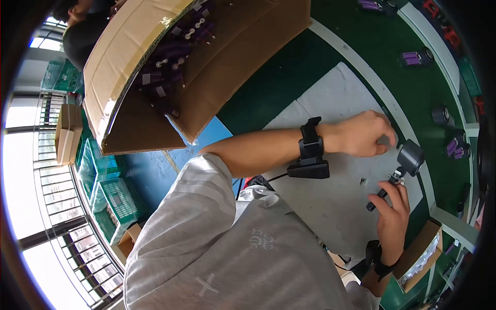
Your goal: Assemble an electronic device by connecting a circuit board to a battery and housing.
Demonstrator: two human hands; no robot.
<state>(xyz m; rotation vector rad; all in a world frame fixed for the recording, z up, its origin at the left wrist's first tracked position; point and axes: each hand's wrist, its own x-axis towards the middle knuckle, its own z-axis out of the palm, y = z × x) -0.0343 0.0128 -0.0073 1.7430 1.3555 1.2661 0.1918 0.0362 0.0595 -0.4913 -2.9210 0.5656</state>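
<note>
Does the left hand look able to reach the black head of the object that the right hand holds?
Probably yes: the left hand is close to the black head, nothing visible lies between them, and the right hand leaves it uncovered.

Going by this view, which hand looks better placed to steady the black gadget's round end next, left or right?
Probably the left hand: nothing shows in its grasp, and it sits close to the round end of the black gadget. The right hand is occupied, gripping the narrower part.

The left grip (365, 134) seems loosely curled, the right grip (392, 211) pinched.
</note>
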